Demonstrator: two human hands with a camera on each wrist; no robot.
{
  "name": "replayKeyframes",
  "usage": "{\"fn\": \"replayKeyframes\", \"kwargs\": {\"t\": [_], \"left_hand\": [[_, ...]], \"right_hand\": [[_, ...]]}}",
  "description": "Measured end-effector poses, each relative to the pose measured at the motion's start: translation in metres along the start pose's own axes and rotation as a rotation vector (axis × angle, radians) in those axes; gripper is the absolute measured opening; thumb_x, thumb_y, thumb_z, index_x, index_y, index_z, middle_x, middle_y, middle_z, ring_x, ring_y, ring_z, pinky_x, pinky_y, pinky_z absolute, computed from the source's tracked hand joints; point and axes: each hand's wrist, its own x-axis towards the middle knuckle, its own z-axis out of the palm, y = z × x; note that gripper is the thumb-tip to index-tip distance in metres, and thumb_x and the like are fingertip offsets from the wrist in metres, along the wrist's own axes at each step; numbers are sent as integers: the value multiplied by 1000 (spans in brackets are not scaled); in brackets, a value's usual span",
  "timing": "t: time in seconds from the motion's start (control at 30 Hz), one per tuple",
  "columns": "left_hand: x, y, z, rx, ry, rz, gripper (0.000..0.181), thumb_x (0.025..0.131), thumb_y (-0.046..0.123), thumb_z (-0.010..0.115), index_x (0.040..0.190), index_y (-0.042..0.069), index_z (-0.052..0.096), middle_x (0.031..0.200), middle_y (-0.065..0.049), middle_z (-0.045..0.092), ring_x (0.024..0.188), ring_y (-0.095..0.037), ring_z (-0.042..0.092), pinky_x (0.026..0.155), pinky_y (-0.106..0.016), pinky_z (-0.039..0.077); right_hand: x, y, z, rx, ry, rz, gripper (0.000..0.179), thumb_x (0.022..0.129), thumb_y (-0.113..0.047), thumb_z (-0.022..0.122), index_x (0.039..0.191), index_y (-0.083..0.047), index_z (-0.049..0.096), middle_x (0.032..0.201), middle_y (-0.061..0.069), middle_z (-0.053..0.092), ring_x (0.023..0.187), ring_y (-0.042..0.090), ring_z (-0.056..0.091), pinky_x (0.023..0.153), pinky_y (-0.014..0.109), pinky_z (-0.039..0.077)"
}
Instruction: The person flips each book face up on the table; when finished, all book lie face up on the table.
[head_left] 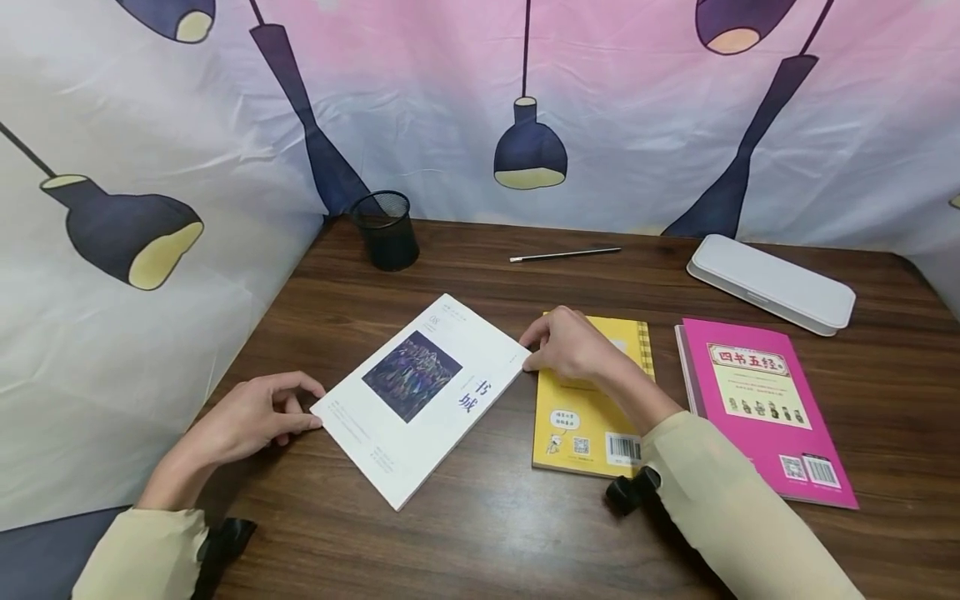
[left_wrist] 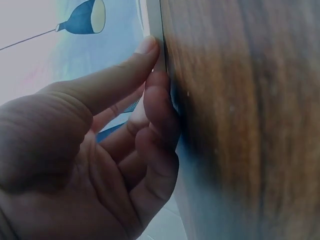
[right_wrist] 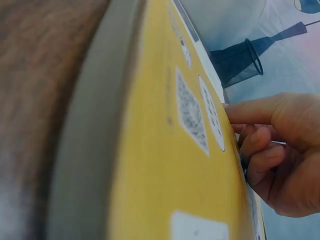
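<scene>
A white book (head_left: 480,342) with a dark square picture on its cover lies at a slant on the table. At its left corner, my left hand (head_left: 251,417) pinches the edge; the left wrist view shows the thumb on top and curled fingers below the book's edge (left_wrist: 154,20). My right hand (head_left: 573,346) holds the opposite corner between thumb and forefinger. That hand is above the upper part of a yellow book (head_left: 585,408), which also fills much of the right wrist view. The right fingertips are partly hidden there.
A magenta book (head_left: 772,450) lies at the right, on top of another whose edge shows. Behind are a white case (head_left: 772,279), a pencil (head_left: 566,255) and a black mesh pen holder (head_left: 393,242). A printed cloth (head_left: 442,108) hangs behind the wooden table (head_left: 480,542).
</scene>
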Motion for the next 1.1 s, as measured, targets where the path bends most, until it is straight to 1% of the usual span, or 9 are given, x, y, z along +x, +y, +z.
{"fn": "replayKeyframes", "kwargs": {"t": [0.07, 0.17, 0.33, 0.5, 0.73, 0.8, 0.93, 1.03, 1.1], "left_hand": [[0, 0, 0, -5, -4, 11, 30, 90, 18, 84, 117, 13, 72, 66, 5, 63, 57, -10, 56, 57, -26, 43], [-1, 0, -1, -10, -13, 11, 37, 89, 19, 85, 123, 10, 73, 67, 5, 62, 56, -8, 54, 57, -26, 42], [-3, 0, -1, -10, -33, -5, 51, 89, 21, 85, 135, 5, 71, 70, 5, 61, 56, -7, 50, 55, -25, 39], [-4, -1, -1, -16, -56, -10, 54, 91, 23, 83, 141, 8, 68, 69, 4, 62, 56, -7, 51, 54, -25, 39], [-3, -3, -1, -36, -103, -15, 63, 91, 22, 83, 149, 10, 62, 70, 3, 60, 57, -9, 51, 53, -25, 42], [-3, -2, 0, -37, -106, -17, 64, 91, 22, 83, 149, 11, 61, 71, 2, 60, 57, -10, 52, 53, -26, 43], [-4, 0, 1, -29, -97, -19, 64, 90, 24, 85, 148, 12, 63, 72, 3, 60, 56, -9, 51, 53, -26, 42], [-5, 1, 1, -19, -87, -8, 63, 90, 24, 85, 148, 12, 63, 72, 3, 60, 56, -8, 50, 53, -25, 41], [-4, 2, 1, -14, -84, -1, 63, 90, 24, 85, 147, 11, 64, 72, 4, 60, 56, -8, 50, 53, -25, 41]], "right_hand": [[2, 0, -1, -18, 9, -2, 21, 87, -11, 86, 107, -11, 82, 74, 5, 63, 62, 17, 50, 58, 27, 39], [6, 0, -2, -15, 10, 11, 19, 88, -12, 87, 106, -12, 82, 79, 5, 66, 68, 19, 52, 62, 29, 41], [11, 0, -2, -16, 28, 31, 13, 87, -15, 88, 98, -13, 81, 95, 6, 68, 81, 21, 55, 72, 32, 45], [16, -2, -1, -9, 54, 60, 12, 88, -18, 87, 93, -12, 79, 100, 9, 69, 78, 22, 57, 68, 31, 46], [20, -6, 6, -39, 110, 65, 13, 89, -21, 87, 88, -11, 79, 95, 8, 70, 75, 20, 57, 64, 29, 44], [21, -7, 7, -45, 125, 61, 13, 89, -21, 86, 87, -11, 79, 93, 7, 70, 74, 20, 56, 62, 28, 42], [22, -8, 6, -17, 130, 58, 11, 91, -20, 85, 90, -11, 80, 79, 5, 69, 63, 16, 58, 57, 26, 42], [20, -8, 4, 25, 115, 54, 11, 91, -19, 84, 93, -10, 80, 65, 3, 66, 56, 15, 59, 60, 27, 44], [18, -8, 2, 48, 100, 49, 13, 91, -19, 84, 97, -9, 80, 60, 2, 64, 54, 14, 59, 63, 28, 46]]}}
